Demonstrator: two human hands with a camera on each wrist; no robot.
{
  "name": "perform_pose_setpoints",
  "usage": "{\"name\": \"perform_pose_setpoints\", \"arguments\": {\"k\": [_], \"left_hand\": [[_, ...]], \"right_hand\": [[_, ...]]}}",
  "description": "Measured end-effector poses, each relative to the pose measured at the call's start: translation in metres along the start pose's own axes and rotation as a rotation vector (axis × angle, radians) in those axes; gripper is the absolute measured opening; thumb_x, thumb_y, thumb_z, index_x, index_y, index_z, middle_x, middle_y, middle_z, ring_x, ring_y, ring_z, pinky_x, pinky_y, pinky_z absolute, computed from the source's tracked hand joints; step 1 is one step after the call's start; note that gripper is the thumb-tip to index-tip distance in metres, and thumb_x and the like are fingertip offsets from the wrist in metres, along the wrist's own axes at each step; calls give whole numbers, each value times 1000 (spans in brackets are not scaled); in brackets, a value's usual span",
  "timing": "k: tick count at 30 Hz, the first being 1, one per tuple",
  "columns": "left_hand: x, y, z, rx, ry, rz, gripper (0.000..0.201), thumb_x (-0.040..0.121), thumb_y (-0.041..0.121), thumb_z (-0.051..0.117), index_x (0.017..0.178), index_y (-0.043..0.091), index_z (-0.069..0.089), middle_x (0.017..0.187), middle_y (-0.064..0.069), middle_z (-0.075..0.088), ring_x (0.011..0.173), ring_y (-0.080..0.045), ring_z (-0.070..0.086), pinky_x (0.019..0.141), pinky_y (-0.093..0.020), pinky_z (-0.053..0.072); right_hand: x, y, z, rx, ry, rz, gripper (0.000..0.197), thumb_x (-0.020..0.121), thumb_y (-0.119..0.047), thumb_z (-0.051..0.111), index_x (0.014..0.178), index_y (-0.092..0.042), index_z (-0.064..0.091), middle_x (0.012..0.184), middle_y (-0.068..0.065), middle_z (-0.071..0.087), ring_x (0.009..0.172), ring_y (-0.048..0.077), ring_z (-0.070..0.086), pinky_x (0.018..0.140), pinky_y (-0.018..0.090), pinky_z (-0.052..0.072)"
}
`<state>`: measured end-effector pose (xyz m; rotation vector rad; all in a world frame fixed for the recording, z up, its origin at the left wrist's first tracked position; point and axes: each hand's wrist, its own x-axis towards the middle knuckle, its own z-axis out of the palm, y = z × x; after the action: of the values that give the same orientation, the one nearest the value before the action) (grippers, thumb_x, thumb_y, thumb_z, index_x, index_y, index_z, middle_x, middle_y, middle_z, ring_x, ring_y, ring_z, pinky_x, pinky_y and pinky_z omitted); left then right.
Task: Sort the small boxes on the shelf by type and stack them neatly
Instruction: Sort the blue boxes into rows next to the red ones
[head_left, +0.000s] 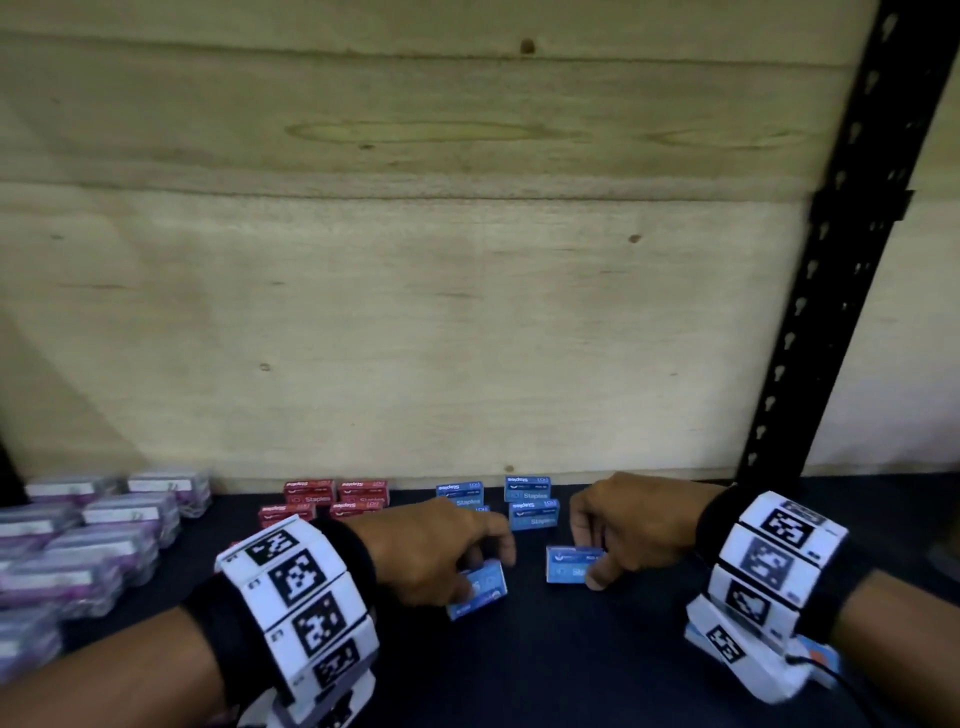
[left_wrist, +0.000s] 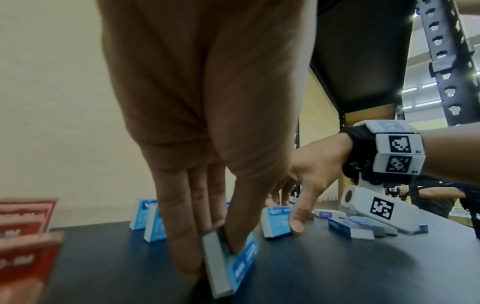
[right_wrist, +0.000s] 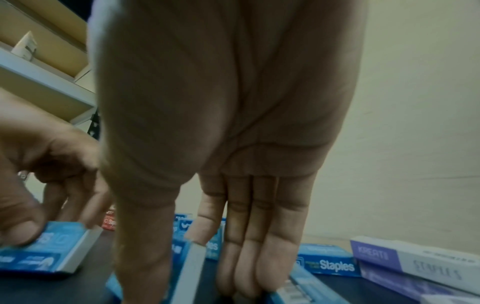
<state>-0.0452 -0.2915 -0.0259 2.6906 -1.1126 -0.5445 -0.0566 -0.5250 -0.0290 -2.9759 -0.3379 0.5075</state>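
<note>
Blue staple box (head_left: 480, 590) lies diagonally, pinched by left hand (head_left: 436, 551); right hand (head_left: 631, 525) pinches crosswise blue box (head_left: 569, 565).

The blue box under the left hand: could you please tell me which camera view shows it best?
The left wrist view shows the blue box best: close, tilted on the shelf, pinched by the left hand. The head view shows it small and half covered; the right wrist view shows it at the edge.

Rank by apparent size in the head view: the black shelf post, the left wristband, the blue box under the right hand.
1. black shelf post, spanning most of the frame height
2. left wristband, though nearness to the camera enlarges it
3. blue box held at the right hand, clearly smallest
</note>
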Motion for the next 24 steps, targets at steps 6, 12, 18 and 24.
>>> {"name": "perform_pose_setpoints", "arguments": {"k": [6,12,18,24], "left_hand": [[6,-6,-6,73,13,-10,40,93,12,62,127,32,58,111,5,61,92,-10,58,83,-24,49],[9,-10,-8,118,27,-21,49,91,12,61,132,37,50,110,2,60,88,-12,54,81,-27,48],[4,-2,-9,123,74,54,48,99,17,50,142,39,46,129,1,53,118,-16,51,100,-24,39],[6,0,-5,-58,164,69,25,97,16,55,118,29,49,104,6,58,80,-7,53,71,-18,44]], "right_hand": [[2,-6,-2,-21,45,1,24,82,-39,76,95,-31,59,92,-11,62,84,12,60,73,26,48],[5,-9,-4,-55,63,10,22,84,-40,74,93,-32,56,95,-10,61,68,3,52,61,23,39],[4,-13,-7,-76,8,40,28,83,-40,75,104,-31,59,105,-7,63,81,11,57,70,26,43],[3,-13,-9,-82,-17,40,30,84,-36,75,108,-30,60,105,-8,63,82,9,56,68,24,41]]}}
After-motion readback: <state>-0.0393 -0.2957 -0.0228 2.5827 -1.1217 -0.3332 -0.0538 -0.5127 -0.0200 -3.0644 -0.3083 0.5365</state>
